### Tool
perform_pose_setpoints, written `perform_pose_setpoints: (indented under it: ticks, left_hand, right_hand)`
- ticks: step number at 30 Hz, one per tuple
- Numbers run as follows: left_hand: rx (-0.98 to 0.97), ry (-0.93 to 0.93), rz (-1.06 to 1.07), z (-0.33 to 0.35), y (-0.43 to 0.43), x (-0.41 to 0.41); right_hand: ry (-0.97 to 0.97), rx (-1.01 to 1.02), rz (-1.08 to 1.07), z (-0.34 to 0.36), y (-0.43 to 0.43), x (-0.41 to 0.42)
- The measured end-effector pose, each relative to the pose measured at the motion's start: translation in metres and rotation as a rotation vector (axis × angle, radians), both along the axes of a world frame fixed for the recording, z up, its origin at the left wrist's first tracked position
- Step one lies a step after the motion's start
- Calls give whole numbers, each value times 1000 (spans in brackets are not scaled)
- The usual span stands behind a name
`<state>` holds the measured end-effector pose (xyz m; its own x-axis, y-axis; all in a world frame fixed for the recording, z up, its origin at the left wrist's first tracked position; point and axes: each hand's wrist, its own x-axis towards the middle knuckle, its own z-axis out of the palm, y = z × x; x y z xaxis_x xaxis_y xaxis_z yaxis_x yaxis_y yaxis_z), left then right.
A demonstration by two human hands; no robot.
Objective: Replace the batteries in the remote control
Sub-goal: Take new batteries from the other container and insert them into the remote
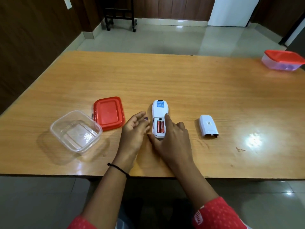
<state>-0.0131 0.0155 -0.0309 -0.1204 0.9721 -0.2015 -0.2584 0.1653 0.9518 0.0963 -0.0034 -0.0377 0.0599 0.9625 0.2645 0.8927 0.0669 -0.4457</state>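
A white remote control [159,111] lies face down on the wooden table [165,76], its battery bay uncovered. Two red batteries [160,127] sit side by side in the bay. My right hand [171,142] holds the remote's near end, thumb at its bottom left corner and index finger along its right edge. My left hand [134,131] hovers just left of the remote, palm up, fingers loose and holding nothing. The white battery cover [208,127] lies on the table to the right.
An empty clear plastic box [76,130] stands at the left, its red lid [109,113] beside it. A second clear box with a red lid [283,61] sits at the far right edge. The near table edge runs just below my wrists.
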Motion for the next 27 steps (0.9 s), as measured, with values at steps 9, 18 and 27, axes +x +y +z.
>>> perform_pose_setpoints:
  ticks: [9,18,27]
  left_hand:
    - [-149,-418,-210,6,-6,32]
    - [-131,-605,-293,10,-8,55]
    - [-123,-537,-332,4,-3,46]
  right_hand:
    - [319,109,-26,3,-12,17]
    - [395,187,-24,15,3,111]
    - [16,-230,-162,13,28,116]
